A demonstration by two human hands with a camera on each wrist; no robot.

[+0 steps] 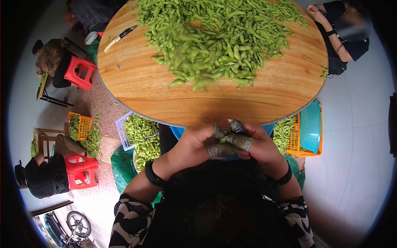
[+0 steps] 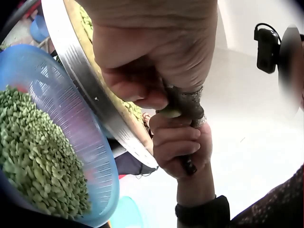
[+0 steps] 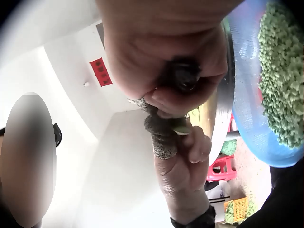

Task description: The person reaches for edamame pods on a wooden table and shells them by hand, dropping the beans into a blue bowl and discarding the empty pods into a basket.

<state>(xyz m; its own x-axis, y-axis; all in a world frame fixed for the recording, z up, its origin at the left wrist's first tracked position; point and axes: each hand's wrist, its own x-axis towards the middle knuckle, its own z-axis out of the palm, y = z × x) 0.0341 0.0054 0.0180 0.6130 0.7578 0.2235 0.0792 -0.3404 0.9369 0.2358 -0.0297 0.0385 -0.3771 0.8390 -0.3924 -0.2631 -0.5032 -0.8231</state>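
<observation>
My left hand [image 1: 192, 142] and right hand [image 1: 262, 144] meet in front of my body, just below the table's near edge. Grey speckled covers wrap the thumbs and some fingertips. The left hand pinches a green soybean pod [image 3: 181, 129], whose tip also shows in the left wrist view. Curled fingers of the right hand grip a small tool with a dark handle [image 2: 187, 166]; its rounded end pokes out in the right wrist view, and its working end is hidden among the fingertips. A blue basin [image 2: 105, 183] of shelled beans [image 2: 42, 161] stands below the hands.
A big pile of soybean pods [image 1: 223, 45] covers the far part of the round wooden table [image 1: 136, 87]. A dark-handled knife [image 1: 120, 39] lies at its left. Baskets of pods flank me, including an orange crate [image 1: 294, 138]. Other people sit around, near red stools [image 1: 80, 171].
</observation>
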